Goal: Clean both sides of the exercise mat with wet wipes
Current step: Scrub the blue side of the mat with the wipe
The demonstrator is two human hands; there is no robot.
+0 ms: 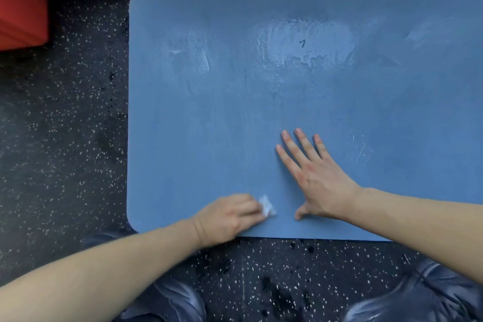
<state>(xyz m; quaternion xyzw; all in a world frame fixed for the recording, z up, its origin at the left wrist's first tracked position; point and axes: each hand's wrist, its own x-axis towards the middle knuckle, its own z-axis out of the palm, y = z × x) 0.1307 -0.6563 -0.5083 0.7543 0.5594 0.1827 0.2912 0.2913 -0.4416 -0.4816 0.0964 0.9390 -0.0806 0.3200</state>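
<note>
A blue exercise mat (209, 112) lies flat on the speckled black floor, with its left end and near edge in view. Shiny wet patches show across its far half. My left hand (227, 217) grips a small crumpled white wet wipe (267, 205) and holds it against the mat close to the near edge. My right hand (316, 175) lies flat on the mat just to the right, with its fingers straight and spread.
A red block (22, 2) stands on the floor at the far left. My two dark shoes (167, 300) (418, 295) are on the floor just below the mat's near edge. Dark wet spots (277, 293) mark the floor between them.
</note>
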